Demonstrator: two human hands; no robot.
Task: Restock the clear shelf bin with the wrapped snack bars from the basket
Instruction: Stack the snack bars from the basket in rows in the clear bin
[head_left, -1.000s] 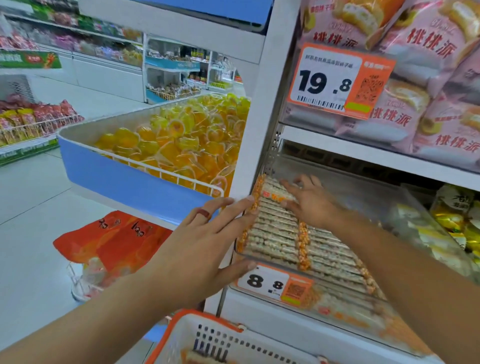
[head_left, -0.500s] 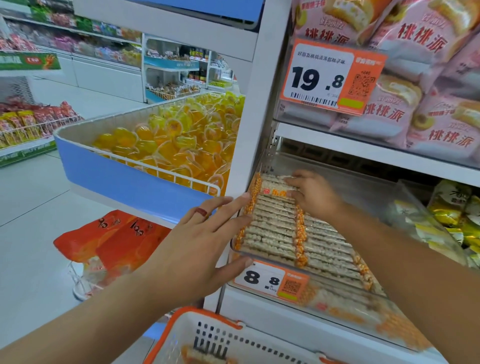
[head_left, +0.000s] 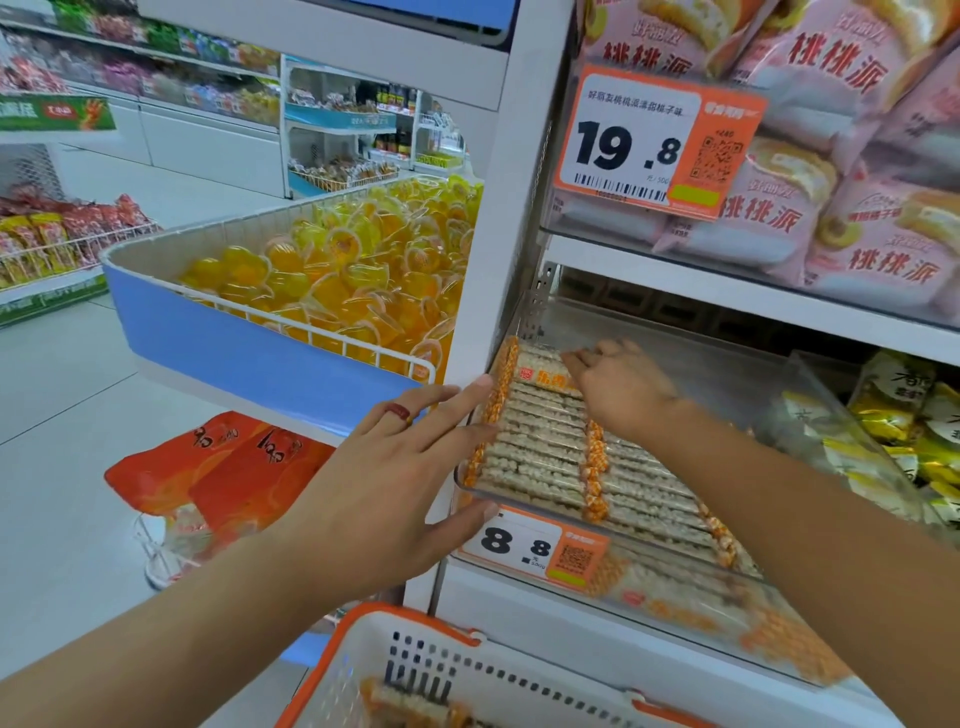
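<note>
The clear shelf bin (head_left: 810, 395) sits on the lower shelf, its left side filled with rows of wrapped snack bars (head_left: 540, 447) with orange ends. My left hand (head_left: 395, 483), wearing a red ring, lies flat with straight fingers against the bin's left front corner. My right hand (head_left: 618, 384) reaches into the bin, fingers bent down onto the rearmost bars; whether it holds one I cannot tell. The white and orange basket (head_left: 467, 670) is below at the bottom edge, with a few bars (head_left: 410, 701) showing inside.
An 8.8 price tag (head_left: 535, 545) hangs on the bin's front. Pink cake packs (head_left: 831, 218) fill the shelf above, yellow packs (head_left: 904, 436) lie to the right. A blue bin of jelly cups (head_left: 332, 275) juts out on the left, orange bags (head_left: 228, 473) beneath it.
My right hand has slid back toward the rear of the bin and its fingers have bent down. The left hand stays on the bin's corner.
</note>
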